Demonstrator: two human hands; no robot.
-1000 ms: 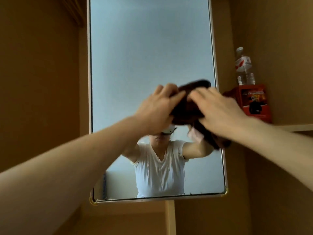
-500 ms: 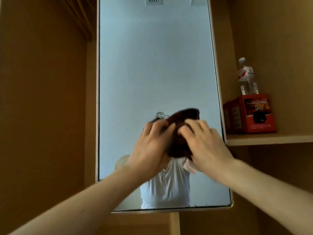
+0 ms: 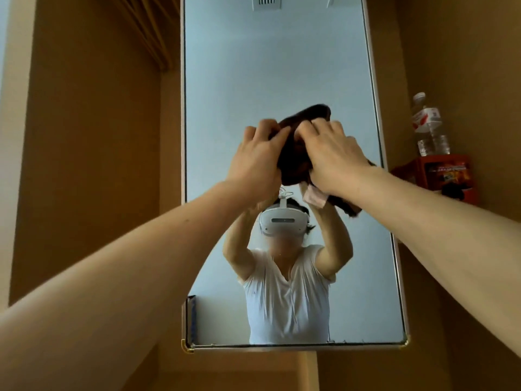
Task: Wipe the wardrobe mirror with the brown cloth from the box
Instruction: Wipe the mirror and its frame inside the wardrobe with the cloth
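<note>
The tall wardrobe mirror [image 3: 276, 66] fills the middle of the head view, framed by brown wardrobe panels. A dark brown cloth [image 3: 293, 162] is bunched against the glass at mid-height. My left hand [image 3: 255, 162] grips its left side. My right hand [image 3: 334, 159] presses on its right side, and a loose end hangs below that wrist beside a pale label. Both arms are raised and stretched forward. The mirror reflects a person in a white shirt with a headset.
A shelf to the right of the mirror carries a red box [image 3: 445, 176] with a clear water bottle [image 3: 428, 125] on top. Wardrobe side panels [image 3: 93, 165] close in on the left and right. The mirror's bottom edge [image 3: 296, 347] has gold corner caps.
Both hands and the cloth went down the glass and then back up, staying together on the cloth. The camera tilted, so the mirror's position in view shifted.
</note>
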